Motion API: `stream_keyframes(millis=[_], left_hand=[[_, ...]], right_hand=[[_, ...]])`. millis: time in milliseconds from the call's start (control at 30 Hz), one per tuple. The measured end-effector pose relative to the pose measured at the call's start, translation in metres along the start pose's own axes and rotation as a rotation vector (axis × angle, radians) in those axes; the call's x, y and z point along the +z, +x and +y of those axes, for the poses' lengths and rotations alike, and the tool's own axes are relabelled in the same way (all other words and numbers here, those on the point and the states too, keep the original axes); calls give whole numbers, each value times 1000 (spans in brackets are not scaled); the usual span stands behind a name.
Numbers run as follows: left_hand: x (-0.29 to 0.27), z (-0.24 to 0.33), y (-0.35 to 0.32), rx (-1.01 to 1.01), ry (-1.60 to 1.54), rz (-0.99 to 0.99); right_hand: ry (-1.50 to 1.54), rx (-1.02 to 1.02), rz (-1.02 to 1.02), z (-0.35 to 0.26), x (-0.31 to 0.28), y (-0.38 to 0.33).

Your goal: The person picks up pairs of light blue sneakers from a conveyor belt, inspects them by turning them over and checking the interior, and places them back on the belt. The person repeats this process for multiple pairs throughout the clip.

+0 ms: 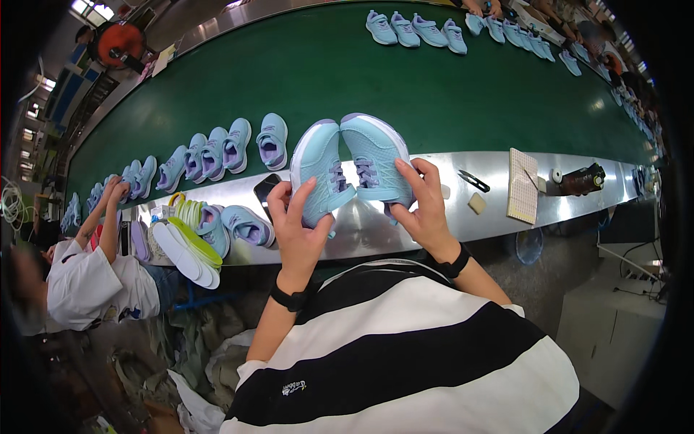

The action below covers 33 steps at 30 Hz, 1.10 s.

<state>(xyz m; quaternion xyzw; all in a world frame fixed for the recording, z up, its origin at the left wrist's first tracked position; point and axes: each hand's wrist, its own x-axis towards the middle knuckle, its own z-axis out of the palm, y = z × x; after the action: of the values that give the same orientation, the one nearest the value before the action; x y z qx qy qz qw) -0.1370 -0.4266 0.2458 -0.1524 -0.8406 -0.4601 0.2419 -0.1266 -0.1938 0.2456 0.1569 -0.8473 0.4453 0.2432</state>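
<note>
Two light-blue sneakers with purple laces and white soles are held up side by side, toes pointing away and touching or nearly so. My left hand (297, 220) grips the left sneaker (318, 163) around its heel part. Closed on the heel end of the right sneaker (372, 155) is my right hand (426, 206). Beneath them runs a shiny metal ledge (347, 242) along the green table (325, 79). Close to my left hand lie a dark phone (267, 192), partly hidden, and a loose blue sneaker (248, 226).
More sneakers (211, 153) line the table's left side and others (403, 30) its far side. White insoles (184, 253) lie left. A cutter (473, 181), a pale block (477, 203), a notepad (522, 188) and a dark bottle (580, 179) lie right. A co-worker (101, 278) sits at left.
</note>
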Motion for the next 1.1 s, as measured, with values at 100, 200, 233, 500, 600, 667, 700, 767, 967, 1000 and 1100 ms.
stream_keyframes(millis=[100, 200, 233, 500, 600, 667, 700, 767, 967, 1000, 1100], left_hand=[[0, 0, 4, -117, -176, -24], [2, -2, 7, -547, -755, -140], [3, -1, 8, -694, -910, -141], [11, 10, 17, -975, -1127, -66], [18, -11, 3, -850, -1090, -125], [24, -38, -8, -939, -935, -251], [30, -55, -13, -875, -932, -323], [46, -85, -27, -846, -510, -567], [72, -121, -64, -913, -684, -580], [73, -122, -62, -849, -706, -572], [65, -131, -46, -894, -647, -598]], right_hand=[[43, 17, 42, -6, -1, -1], [650, 482, -68, -10, 0, 5], [654, 569, -135, -10, 1, 9], [711, 796, -195, -10, 13, 22], [705, 784, -191, 10, 18, 11], [609, 788, -256, 31, 25, 0], [523, 795, -321, 44, 28, -5], [80, 664, -424, 65, 36, -16], [-335, -547, -625, 90, 46, -14], [-355, -744, -715, 91, 50, -2], [-438, -932, -809, 92, 63, 37]])
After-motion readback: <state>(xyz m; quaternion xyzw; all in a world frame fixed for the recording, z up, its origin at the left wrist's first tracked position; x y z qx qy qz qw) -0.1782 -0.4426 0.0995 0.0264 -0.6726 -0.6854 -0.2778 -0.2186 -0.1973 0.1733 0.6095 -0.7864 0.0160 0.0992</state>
